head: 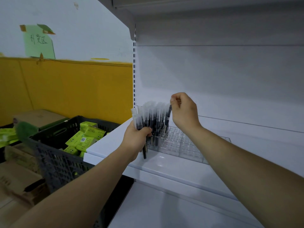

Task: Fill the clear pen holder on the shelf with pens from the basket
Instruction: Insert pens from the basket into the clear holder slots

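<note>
A clear pen holder (184,145) with a grid of small holes lies flat on the white shelf (164,163). Several dark pens with frosted caps (156,119) stand upright in its left part. My left hand (136,137) grips a bundle of the same pens (138,117) at the holder's left front corner. My right hand (184,109) pinches the cap end of a single pen (169,112), which hangs tilted over the right edge of the standing pens, its lower end among them.
A dark plastic basket (54,158) holding green tissue packs (83,139) stands to the left, below shelf level. Cardboard boxes (18,176) lie further left. An upper shelf overhangs the work area, and a lower shelf (164,209) sits beneath.
</note>
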### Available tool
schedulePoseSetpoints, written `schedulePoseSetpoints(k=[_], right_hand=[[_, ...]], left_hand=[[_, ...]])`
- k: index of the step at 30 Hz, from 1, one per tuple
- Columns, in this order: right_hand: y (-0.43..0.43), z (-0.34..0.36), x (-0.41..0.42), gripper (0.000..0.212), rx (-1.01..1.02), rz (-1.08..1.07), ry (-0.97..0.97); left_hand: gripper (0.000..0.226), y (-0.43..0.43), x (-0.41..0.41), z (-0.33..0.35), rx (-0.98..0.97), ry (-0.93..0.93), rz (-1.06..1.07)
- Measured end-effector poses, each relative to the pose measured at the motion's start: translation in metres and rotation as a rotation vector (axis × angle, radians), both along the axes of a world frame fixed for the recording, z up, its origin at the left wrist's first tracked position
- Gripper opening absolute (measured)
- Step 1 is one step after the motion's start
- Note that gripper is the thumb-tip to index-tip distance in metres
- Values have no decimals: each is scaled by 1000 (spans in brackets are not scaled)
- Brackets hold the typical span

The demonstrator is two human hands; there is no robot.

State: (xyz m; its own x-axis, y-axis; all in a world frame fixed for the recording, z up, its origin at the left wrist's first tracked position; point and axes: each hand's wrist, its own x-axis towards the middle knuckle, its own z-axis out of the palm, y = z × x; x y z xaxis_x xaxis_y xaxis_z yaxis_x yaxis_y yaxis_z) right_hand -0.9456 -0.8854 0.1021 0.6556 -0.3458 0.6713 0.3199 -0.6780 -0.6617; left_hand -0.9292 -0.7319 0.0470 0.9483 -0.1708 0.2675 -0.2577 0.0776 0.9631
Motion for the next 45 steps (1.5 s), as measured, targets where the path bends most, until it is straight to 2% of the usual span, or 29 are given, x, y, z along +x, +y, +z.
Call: schedulePoseSetpoints(k=[6, 11, 17, 20, 23, 27, 31, 33, 37, 45], right_hand=[[6, -20, 1, 21, 27, 40, 138], [8, -17, 2, 18, -8, 11, 186], [5, -24, 1, 19, -65, -23, 311], [5, -23, -4, 23, -30, -27, 240], [10, -13, -13, 15, -13, 22, 84], [17, -6, -21, 17, -108, 132, 191], [19, -6, -23, 17, -87, 130, 189], [19, -6, -24, 19, -21, 114, 152], [9, 2, -21, 17, 233, 80, 32], [4, -3, -17, 12, 275, 73, 85]], left_hand=[[26, -1, 0, -2, -19, 6, -4], [17, -2, 3, -3, -25, 16, 1], [26, -3, 3, -1, -38, 31, -3], [24, -2, 3, 1, -20, 30, -22], [20, -4, 0, 5, -7, 4, -44], [21, -9, -4, 11, -9, -23, -89], [21, -12, -9, 12, -33, -18, -103], [19, -11, -10, 12, -67, 0, -74], [8, -3, -4, 8, -65, 34, 28], [11, 1, -6, 8, -20, 59, 41]])
